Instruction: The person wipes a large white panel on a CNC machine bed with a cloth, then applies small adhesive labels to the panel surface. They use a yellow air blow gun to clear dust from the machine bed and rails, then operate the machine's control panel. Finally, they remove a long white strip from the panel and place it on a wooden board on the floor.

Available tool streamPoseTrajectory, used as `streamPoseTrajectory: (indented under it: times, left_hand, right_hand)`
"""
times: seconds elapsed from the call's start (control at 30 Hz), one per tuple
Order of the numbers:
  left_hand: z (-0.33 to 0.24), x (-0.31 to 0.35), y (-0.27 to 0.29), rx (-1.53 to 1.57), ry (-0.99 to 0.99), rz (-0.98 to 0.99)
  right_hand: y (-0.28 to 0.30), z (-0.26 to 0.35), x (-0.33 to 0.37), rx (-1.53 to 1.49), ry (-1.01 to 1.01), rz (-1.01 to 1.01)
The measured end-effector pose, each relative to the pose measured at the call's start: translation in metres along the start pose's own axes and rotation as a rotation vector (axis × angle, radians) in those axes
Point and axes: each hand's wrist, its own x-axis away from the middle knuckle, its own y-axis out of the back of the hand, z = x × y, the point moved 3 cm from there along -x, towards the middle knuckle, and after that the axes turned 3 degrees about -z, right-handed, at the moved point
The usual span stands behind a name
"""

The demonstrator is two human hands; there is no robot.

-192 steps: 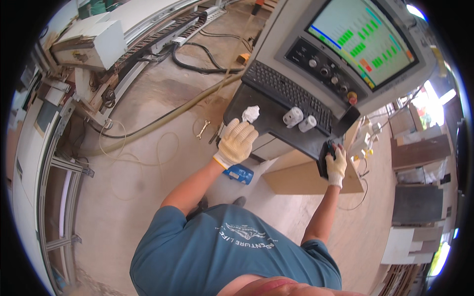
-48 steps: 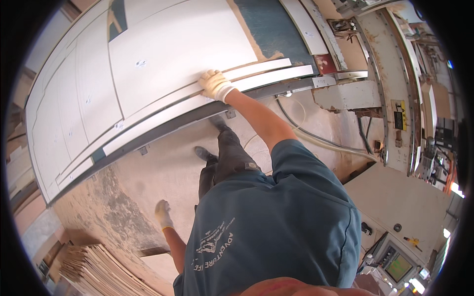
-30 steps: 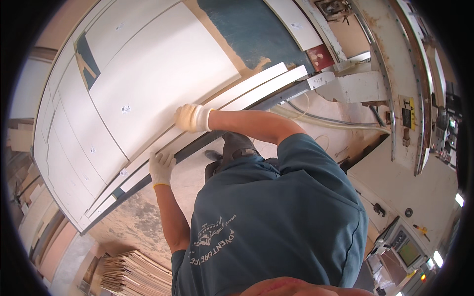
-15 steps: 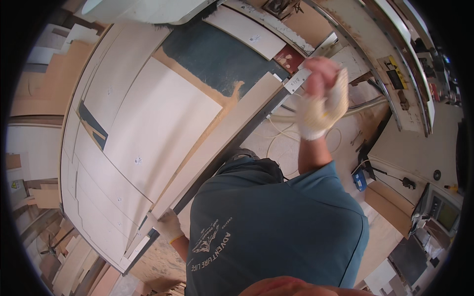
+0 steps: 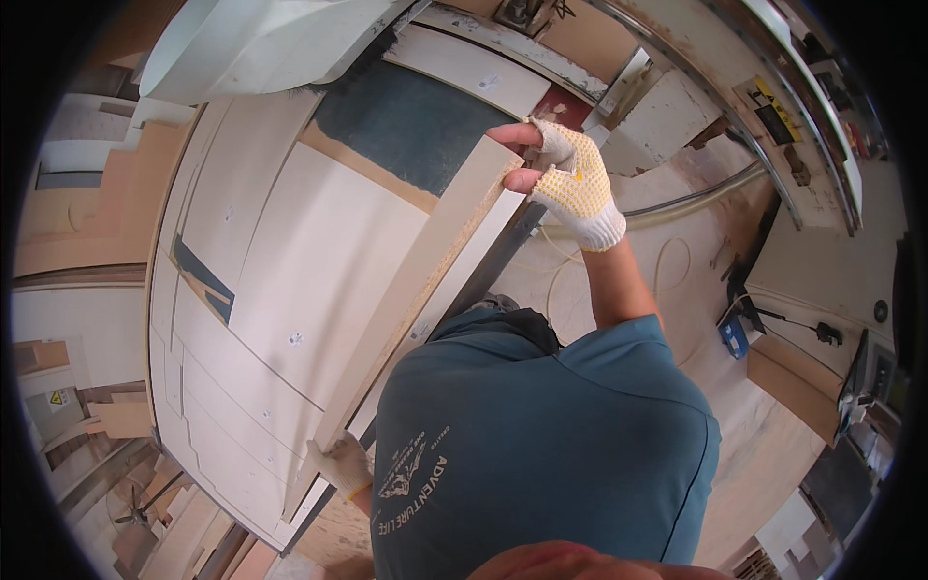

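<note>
A long, narrow chipboard strip [image 5: 425, 275] with a pale face and raw, grainy edge slants across the front of the panel-covered machine bed. My right hand [image 5: 572, 182], in a fingerless knitted glove with yellow dots, grips its far upper end, thumb on the edge side and fingers across the top. Down at the strip's lower left end, my left hand [image 5: 343, 466], also gloved, is closed around it; its fingertips are partly hidden. Beneath and left of the strip lies a large white panel [image 5: 329, 222], cut into sections, with a dark bed surface [image 5: 411, 121] bare beyond it.
A pale machine hood [image 5: 251, 43] overhangs the bed's far left. Stacked boards [image 5: 106, 208] stand along the left side. At right are a hose [image 5: 696, 198] on the floor, a blue box [image 5: 733, 336] and a curved metal rail [image 5: 696, 92].
My right hand has come down and left from its raised, blurred position onto the strip's far end. The strip now tilts, showing its raw edge. My left hand stays at the lower end.
</note>
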Motion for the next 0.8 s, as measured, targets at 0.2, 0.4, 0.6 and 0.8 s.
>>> streamPoseTrajectory:
  times: [0.2,0.4,0.6,0.8]
  left_hand:
    - [0.012,-0.001,0.008,0.249,-0.075,0.258]
    - [0.009,0.024,-0.01,0.567,-0.008,0.265]
    - [0.006,0.046,-0.023,0.324,-0.19,0.446]
    - [0.008,0.035,-0.006,0.195,-0.315,0.41]
  right_hand:
    - [-0.001,0.011,-0.001,0.061,0.095,0.03]
    - [-0.002,0.018,-0.004,0.094,0.25,0.126]
    - [0.002,0.013,-0.006,-0.057,0.258,0.214]
    - [-0.004,0.01,-0.009,-0.224,0.26,0.255]
